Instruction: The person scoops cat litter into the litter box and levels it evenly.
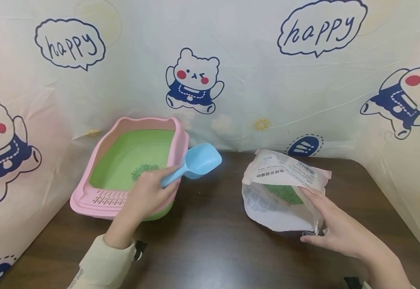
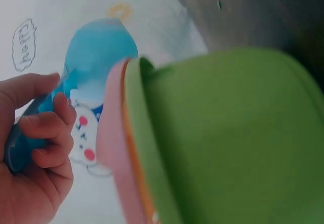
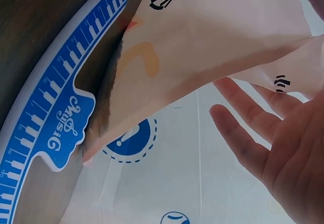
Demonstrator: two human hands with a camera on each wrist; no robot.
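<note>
My left hand (image 1: 148, 196) grips the handle of a light blue scoop (image 1: 202, 160), its fingers curled round it. The scoop's bowl looks bare and hangs just right of a pink-rimmed green litter box (image 1: 119, 156). A small patch of green granules (image 1: 145, 170) lies on the box floor. On the right, my right hand (image 1: 343, 226) touches the side of an open white paper bag (image 1: 282, 216) at its mouth. Its fingers are extended, some partly hidden behind the paper in the right wrist view. More green granules (image 1: 286, 193) show inside the bag.
Both containers stand on a dark brown table (image 1: 210, 249), the box at the left and the bag at the right. A printed cloth (image 1: 246, 60) forms the walls behind and beside it. In the right wrist view, a blue and white piano-key strip (image 3: 61, 87) borders the bag.
</note>
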